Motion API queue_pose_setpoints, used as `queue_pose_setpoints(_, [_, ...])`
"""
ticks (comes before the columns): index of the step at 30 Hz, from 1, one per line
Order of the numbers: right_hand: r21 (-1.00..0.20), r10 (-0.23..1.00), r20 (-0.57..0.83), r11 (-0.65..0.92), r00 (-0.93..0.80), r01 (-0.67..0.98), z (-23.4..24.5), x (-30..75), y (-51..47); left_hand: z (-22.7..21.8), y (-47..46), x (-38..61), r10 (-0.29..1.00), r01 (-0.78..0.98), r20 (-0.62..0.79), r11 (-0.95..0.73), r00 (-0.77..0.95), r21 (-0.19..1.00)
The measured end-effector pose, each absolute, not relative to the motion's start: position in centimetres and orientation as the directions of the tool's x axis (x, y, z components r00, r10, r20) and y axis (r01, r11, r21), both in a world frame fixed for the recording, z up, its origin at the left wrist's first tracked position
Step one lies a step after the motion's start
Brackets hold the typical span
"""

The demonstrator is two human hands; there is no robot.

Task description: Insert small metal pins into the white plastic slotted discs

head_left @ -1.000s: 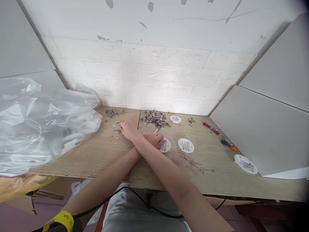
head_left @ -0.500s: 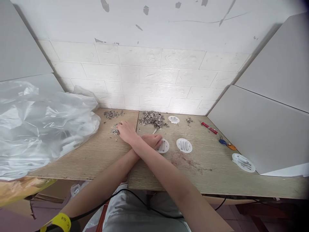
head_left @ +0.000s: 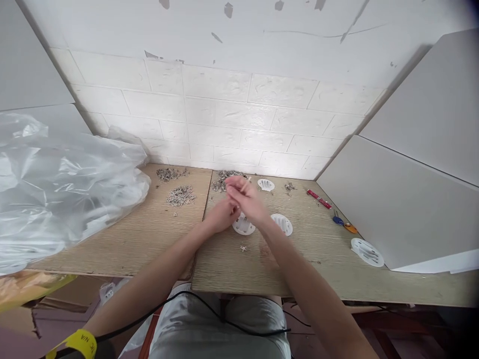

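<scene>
My left hand (head_left: 221, 215) is closed, its curled fingers at the upper left edge of a round white slotted plastic disc (head_left: 244, 225); what they pinch is hidden. My right hand (head_left: 249, 199) is closed just above, its fingertips meeting the left hand's. A thin pale strip (head_left: 246, 184) sticks up from the right fingers. A second white disc (head_left: 283, 225) lies partly behind my right wrist. Close to the front of the disc is a small metal piece (head_left: 243, 248). Behind the right hand is a heap of small metal parts (head_left: 221, 180).
Two more piles, small silvery pieces (head_left: 181, 196) and grey parts (head_left: 167, 174), lie on the left. Farther right are a small white disc (head_left: 266, 185), a red tool (head_left: 319, 199), keys (head_left: 343, 223) and another disc (head_left: 367, 252). A plastic bag (head_left: 71, 189) covers the left side.
My right hand has left the silvery pile and come right to meet my left hand, so my arms are no longer crossed. The small metal piece in front is now visible.
</scene>
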State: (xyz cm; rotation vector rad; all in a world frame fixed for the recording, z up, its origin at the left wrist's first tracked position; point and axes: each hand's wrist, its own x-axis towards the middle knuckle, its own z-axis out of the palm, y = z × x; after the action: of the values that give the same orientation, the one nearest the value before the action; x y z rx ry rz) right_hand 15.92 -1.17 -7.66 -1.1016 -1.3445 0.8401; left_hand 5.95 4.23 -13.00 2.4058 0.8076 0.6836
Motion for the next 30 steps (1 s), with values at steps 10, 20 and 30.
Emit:
queue_pose_setpoints(10, [-0.971,0.958,0.201,0.223,0.206,-0.09,-8.3,20.7,-1.9,-11.4,4.3,5.1,0.83,-0.015,0.265,-0.296,0.49,0.955])
queue_pose_setpoints(20, [-0.976,0.946,0.217,0.208,0.239,0.061,-9.1,20.3,-1.7,-11.1,4.1,5.2,0.827,-0.045,0.252,-0.267,0.503,0.963])
queue_pose_setpoints(30, [-0.893,0.912,0.361,0.277,0.196,0.354,-10.0,19.3,-1.6,-11.6,4.6,5.2,0.842,-0.058,0.248,-0.252,0.48,0.966])
